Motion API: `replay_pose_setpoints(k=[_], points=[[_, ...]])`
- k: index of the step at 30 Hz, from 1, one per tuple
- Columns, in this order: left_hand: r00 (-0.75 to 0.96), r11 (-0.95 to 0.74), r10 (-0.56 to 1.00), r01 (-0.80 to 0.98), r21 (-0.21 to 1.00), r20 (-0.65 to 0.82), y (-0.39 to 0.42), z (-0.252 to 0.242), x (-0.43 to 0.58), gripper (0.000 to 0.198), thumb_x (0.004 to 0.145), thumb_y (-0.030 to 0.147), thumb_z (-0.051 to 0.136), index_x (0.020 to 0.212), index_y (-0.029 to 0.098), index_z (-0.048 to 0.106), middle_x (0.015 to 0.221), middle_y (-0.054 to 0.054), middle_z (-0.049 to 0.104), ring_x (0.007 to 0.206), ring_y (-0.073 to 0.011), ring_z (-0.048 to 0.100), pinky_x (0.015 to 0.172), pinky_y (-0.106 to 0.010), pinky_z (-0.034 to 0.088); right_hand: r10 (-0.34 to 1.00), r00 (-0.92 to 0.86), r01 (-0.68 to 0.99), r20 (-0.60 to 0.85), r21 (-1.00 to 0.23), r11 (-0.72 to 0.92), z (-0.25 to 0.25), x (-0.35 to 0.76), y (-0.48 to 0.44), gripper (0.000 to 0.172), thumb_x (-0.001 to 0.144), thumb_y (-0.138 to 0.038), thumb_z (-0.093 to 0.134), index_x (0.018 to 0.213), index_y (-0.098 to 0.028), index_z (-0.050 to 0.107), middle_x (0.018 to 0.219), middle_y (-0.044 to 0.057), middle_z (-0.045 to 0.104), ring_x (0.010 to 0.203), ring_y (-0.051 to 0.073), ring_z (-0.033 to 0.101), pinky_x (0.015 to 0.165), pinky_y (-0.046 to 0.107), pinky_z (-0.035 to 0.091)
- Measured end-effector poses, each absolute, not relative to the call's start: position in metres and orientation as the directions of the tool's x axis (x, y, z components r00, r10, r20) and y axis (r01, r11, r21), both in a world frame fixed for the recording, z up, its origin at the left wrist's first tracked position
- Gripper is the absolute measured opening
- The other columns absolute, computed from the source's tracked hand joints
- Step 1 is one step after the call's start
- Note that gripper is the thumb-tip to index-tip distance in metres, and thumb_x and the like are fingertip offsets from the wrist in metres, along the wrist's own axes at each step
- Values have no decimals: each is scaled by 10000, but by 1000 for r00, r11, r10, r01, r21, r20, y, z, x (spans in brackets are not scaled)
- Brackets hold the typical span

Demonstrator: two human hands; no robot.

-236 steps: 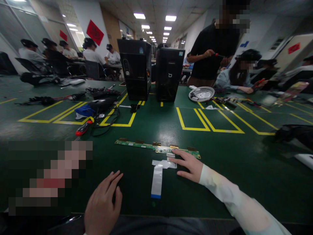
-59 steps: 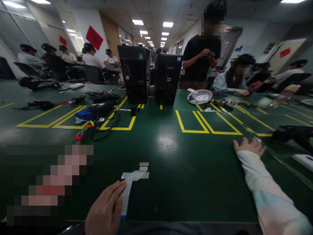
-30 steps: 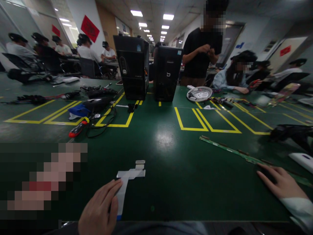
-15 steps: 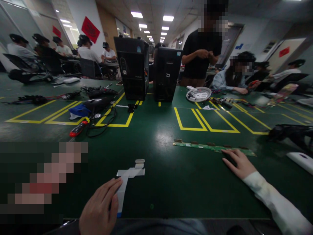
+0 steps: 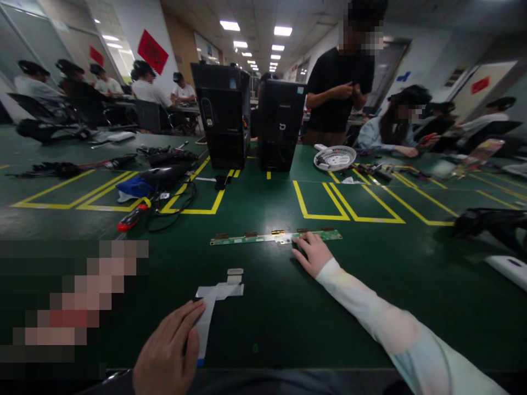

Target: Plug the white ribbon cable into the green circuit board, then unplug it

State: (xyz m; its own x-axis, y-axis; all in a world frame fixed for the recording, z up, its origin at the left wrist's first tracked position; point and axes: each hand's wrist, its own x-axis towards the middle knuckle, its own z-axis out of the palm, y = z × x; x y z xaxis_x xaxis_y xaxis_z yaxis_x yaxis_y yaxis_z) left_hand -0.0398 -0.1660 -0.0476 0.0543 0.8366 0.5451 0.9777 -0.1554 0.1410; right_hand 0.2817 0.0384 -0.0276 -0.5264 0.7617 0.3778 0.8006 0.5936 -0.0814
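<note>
My left hand point(image 5: 168, 348) lies at the near edge of the green table, fingers stretched out close together. Its fingertips rest on a white flat ribbon cable point(image 5: 209, 312), which has a crosswise upper end with a connector and a blue lower tip. In the middle of the table is a long, narrow green circuit board point(image 5: 239, 240) with several brownish connector strips along its far side. My right hand point(image 5: 315, 255), in a pale sleeve, touches this board with its fingertips. The thumb is spread apart, in front of the near edge.
Two black computer towers point(image 5: 222, 118) stand at the back. A red-and-black screwdriver point(image 5: 132, 218) and a cabled black device point(image 5: 168, 178) lie left. A white round basket point(image 5: 334, 159) is back right, near a standing co-worker point(image 5: 341, 82). A white case point(image 5: 508, 269) lies far right.
My right hand has slid the circuit board left from the right side to the middle of the table. My left hand and the ribbon cable have stayed in place.
</note>
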Motion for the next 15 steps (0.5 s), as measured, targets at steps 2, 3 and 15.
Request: replay_pose_setpoints(k=[2, 3, 15], points=[[61, -159, 835, 978, 133, 547, -166, -46, -40, 334, 898, 267, 399, 1153, 189, 600, 1139, -85, 647, 1011, -229, 619, 823, -338, 482, 763, -531, 800, 370, -79, 595, -26, 268, 35, 411, 929, -404, 396, 1159, -140, 612, 997, 152, 533, 923, 280, 476, 826, 445, 451], [63, -158, 834, 979, 129, 548, -166, -45, -39, 334, 899, 267, 396, 1151, 187, 600, 1136, -87, 647, 1008, -229, 619, 818, -338, 482, 765, -531, 802, 364, -76, 593, -25, 262, 33, 417, 927, -409, 399, 1164, -137, 608, 1000, 157, 532, 928, 286, 473, 825, 448, 448], [9, -105, 869, 980, 167, 495, -164, -38, -42, 364, 926, 371, 382, 1188, 221, 586, 1191, -76, 627, 1011, -229, 630, 778, -346, 537, 698, -635, 711, 332, -102, 696, -23, 267, 25, 474, 925, -417, 403, 1285, -128, 510, 1086, 155, 532, 999, 282, 472, 876, 462, 440]])
